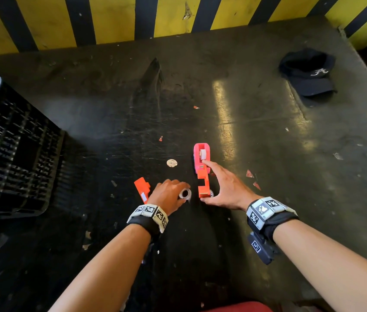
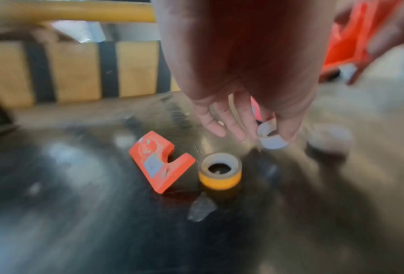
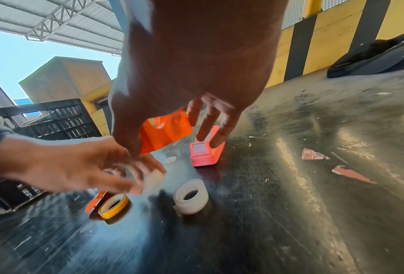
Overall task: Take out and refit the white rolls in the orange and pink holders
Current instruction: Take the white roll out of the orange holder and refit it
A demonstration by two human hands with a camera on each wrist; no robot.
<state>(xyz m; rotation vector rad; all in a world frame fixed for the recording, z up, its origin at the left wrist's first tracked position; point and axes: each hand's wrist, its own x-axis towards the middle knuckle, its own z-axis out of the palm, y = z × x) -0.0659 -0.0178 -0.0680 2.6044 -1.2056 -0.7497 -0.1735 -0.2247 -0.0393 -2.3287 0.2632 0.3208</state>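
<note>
Surface: dark table (image 1: 268, 131), striped wall (image 1: 110, 19) behind
Left hand (image 1: 169, 194): pinches white roll (image 1: 185, 194), blurred
Right hand (image 1: 225, 190): spread, fingertip on pink holder (image 1: 201, 154)

A pink holder (image 1: 198, 154), an orange holder (image 1: 203, 180), a white roll (image 1: 185, 194), a yellow-banded roll (image 2: 219, 178); black crate (image 1: 16, 149); black cap (image 1: 308, 70) with white letter; wall (image 1: 115, 16) striped yellow and black; dark counter (image 1: 256, 122)

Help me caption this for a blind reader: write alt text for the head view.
Two hands work over a scratched dark table: the left hand pinches a white roll, while the right hand spreads along an orange holder, forefinger touching a pink holder with a second roll in it. A black crate sits left, a black cap far right.
</note>
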